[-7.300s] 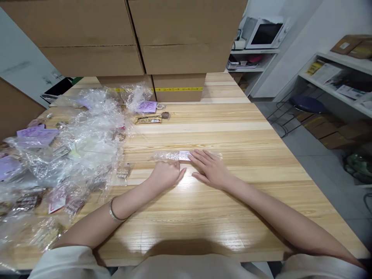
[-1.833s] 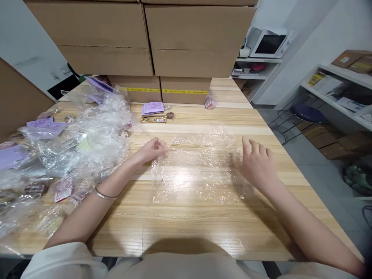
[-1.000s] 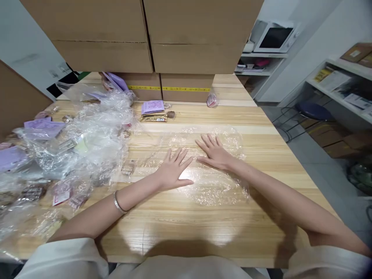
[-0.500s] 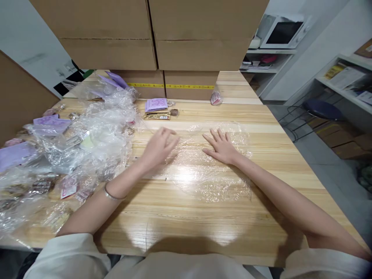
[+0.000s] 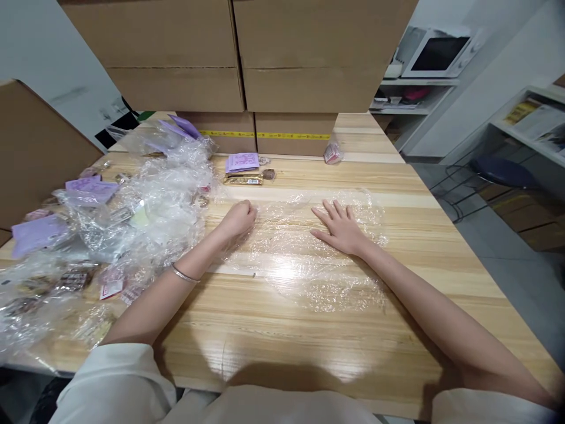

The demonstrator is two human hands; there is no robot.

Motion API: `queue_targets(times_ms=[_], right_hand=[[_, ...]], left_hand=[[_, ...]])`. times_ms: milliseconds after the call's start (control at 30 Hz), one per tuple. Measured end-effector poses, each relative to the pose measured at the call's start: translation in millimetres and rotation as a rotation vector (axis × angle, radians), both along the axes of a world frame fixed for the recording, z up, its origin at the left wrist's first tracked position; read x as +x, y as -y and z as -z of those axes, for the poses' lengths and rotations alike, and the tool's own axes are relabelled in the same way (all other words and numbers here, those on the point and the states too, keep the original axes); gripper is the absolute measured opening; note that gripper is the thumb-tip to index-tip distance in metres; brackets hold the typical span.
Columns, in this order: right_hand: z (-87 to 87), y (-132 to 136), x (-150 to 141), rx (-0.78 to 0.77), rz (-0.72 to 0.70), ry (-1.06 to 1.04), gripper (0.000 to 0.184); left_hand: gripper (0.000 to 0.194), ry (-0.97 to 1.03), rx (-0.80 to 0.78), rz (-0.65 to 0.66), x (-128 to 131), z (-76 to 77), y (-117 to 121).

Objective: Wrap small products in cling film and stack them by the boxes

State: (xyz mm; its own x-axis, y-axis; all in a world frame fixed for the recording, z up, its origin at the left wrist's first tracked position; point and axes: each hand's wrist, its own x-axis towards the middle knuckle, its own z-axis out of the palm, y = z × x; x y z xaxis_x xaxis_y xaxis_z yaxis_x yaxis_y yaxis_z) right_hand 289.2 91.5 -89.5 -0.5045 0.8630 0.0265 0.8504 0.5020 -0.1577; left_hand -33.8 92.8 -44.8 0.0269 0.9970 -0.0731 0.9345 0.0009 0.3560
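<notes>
A crinkled piece of clear plastic film lies spread on the wooden table before me; whether it is a bag or a single sheet I cannot tell. My right hand rests flat on its upper right part, fingers spread. At the film's left edge, my left hand is closed in a fist, with the film running up to it; the fingertips are hidden. Beyond that hand lie a purple packet, a gold wrapped bar and a small brown piece.
A heap of clear plastic bags with wrapped items and purple packets covers the table's left side. Cardboard boxes stand stacked at the back. A small red-and-white wrapped item sits near them. A stool stands beyond the right edge.
My left hand has moved left and slightly down, and its fingers have closed into a fist. The right hand stays flat on the film. The view has shifted slightly.
</notes>
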Motion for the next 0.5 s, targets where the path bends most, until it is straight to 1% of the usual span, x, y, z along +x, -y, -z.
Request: queue_targets(times_ms=[133,200,267,300,367,433,500], right_hand=[[0.3,0,0,-0.019,0.001,-0.005,0.081],[0.8,0,0,-0.016,-0.006,-0.015,0.079],[1.1,0,0,-0.003,-0.012,-0.022,0.078],[1.1,0,0,0.002,-0.012,-0.021,0.078],[0.6,1,0,0.008,-0.010,-0.009,0.078],[-0.1,2,-1,0.017,-0.010,0.005,0.078],[-0.9,2,-1,0.026,-0.012,0.015,0.077]], left_hand=[[0.033,-0.108,0.048,-0.107,-8,-5.8,2],[0.033,-0.149,0.036,-0.119,-9,-8.8,2],[0.036,-0.179,0.030,-0.124,-6,-13.1,-4],[0.039,-0.188,0.057,-0.131,-4,-15.9,-9],[0.043,-0.179,0.174,-0.122,-1,-21.5,-26],[0.040,-0.128,0.312,-0.060,-1,-25.5,-51],[0.034,-0.083,0.393,-0.005,-6,-25.9,-79]])
